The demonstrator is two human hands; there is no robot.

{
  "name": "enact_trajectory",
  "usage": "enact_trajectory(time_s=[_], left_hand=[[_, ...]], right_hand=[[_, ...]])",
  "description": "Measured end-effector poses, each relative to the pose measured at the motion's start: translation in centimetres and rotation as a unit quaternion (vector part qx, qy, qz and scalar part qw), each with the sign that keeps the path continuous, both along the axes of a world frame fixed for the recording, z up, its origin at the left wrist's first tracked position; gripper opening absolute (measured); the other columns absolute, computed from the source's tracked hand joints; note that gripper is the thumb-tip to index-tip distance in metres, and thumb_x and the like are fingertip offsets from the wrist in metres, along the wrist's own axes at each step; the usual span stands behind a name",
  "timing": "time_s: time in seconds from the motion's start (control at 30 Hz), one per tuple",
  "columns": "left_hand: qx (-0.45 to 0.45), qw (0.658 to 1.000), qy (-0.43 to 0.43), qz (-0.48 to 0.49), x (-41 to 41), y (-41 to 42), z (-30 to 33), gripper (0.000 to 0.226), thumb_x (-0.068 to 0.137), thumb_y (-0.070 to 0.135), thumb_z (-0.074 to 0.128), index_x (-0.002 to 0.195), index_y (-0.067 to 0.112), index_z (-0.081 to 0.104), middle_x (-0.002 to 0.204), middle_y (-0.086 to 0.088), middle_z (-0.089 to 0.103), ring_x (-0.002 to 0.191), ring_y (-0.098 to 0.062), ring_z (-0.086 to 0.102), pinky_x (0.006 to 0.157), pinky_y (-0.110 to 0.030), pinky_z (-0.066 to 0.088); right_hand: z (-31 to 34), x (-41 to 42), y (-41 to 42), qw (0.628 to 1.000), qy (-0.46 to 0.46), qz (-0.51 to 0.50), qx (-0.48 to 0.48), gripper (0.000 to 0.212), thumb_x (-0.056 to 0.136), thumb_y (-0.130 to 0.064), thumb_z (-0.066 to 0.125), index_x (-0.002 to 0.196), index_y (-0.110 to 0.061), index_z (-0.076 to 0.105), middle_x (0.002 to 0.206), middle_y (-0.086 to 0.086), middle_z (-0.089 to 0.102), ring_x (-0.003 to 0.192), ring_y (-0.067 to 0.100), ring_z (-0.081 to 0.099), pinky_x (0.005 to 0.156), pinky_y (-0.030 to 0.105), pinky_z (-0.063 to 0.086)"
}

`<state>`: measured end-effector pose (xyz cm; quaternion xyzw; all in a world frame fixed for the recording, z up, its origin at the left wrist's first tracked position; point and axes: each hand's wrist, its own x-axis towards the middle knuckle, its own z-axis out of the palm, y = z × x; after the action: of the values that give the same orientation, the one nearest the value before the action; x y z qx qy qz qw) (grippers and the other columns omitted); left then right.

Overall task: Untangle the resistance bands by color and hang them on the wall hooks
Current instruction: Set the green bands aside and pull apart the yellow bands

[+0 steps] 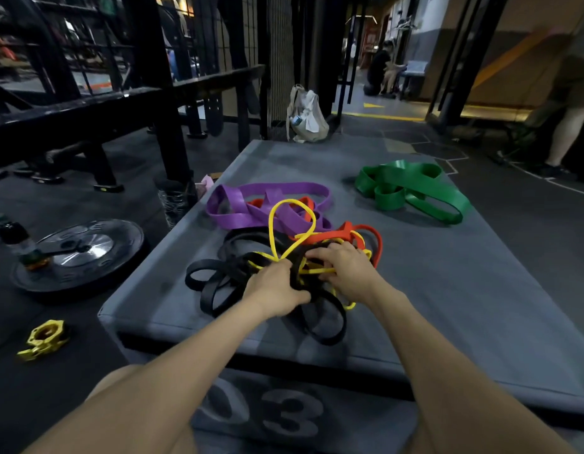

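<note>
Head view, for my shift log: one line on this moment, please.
stage: untangling | left hand: grips black band | right hand: on yellow band | green band: separate | hung: none seen

A padded box [431, 306] fills the middle of the frame. On it, at centre, lies a tangled heap of bands [284, 250], with the left hand [274, 290] and right hand [346, 270] resting on its near part, side by side. A separate band [411, 188] lies apart at the box's upper right. On the floor at left sits a weight plate [77, 253]; a collar [44, 339] lies below it. A bag [305, 116] stands beyond the box's far edge.
</note>
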<state>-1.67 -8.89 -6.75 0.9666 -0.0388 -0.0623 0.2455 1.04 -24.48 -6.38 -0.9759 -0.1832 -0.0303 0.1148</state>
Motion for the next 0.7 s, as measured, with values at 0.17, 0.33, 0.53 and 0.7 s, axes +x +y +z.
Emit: enact_trajectory(time_s=[0.17, 0.33, 0.53, 0.7], left_hand=[[-0.062, 0.998, -0.010, -0.011, -0.1, 1.5, -0.3, 0.045, 0.081, 0.020, 0.059, 0.121, 0.021, 0.038, 0.109, -0.001, 0.058, 0.108, -0.027, 0.056, 0.086, -0.033, 0.043], [-0.023, 0.998, -0.029, -0.045, -0.5, 2.2, -0.4, 0.042, 0.089, 0.021, 0.048, 0.125, 0.018, 0.027, 0.097, 0.002, 0.051, 0.106, -0.034, 0.055, 0.084, -0.036, 0.040], [0.025, 0.994, -0.076, -0.068, -0.6, 3.2, -0.2, 0.043, 0.095, 0.040, 0.043, 0.128, 0.016, 0.027, 0.117, -0.011, 0.060, 0.110, -0.036, 0.055, 0.088, -0.040, 0.043], [0.038, 0.983, -0.177, -0.026, 1.0, 4.9, 1.6, 0.035, 0.095, 0.039, 0.043, 0.117, 0.013, 0.038, 0.113, -0.011, 0.062, 0.106, -0.036, 0.058, 0.083, -0.043, 0.046]], right_hand=[[-0.1, -0.3, 0.7, 0.997, -0.028, 0.018, -0.074, 0.045, 0.087, -0.024, 0.057, 0.130, -0.028, 0.045, 0.123, 0.001, 0.053, 0.120, 0.024, 0.040, 0.097, 0.037, 0.030], [-0.2, -0.5, 1.0, 0.994, -0.079, 0.054, -0.048, 0.015, 0.085, -0.021, 0.054, 0.100, -0.021, 0.056, 0.106, 0.003, 0.050, 0.107, 0.025, 0.044, 0.089, 0.036, 0.036], [0.3, -0.8, 0.5, 0.979, -0.056, 0.085, 0.179, 0.011, 0.078, 0.000, 0.059, 0.082, -0.009, 0.056, 0.083, -0.001, 0.054, 0.079, 0.017, 0.047, 0.070, 0.027, 0.039], [1.5, -1.8, -1.4, 0.960, 0.030, 0.041, 0.275, 0.018, 0.082, -0.004, 0.061, 0.091, -0.015, 0.050, 0.081, 0.005, 0.055, 0.073, 0.016, 0.049, 0.066, 0.020, 0.040]])
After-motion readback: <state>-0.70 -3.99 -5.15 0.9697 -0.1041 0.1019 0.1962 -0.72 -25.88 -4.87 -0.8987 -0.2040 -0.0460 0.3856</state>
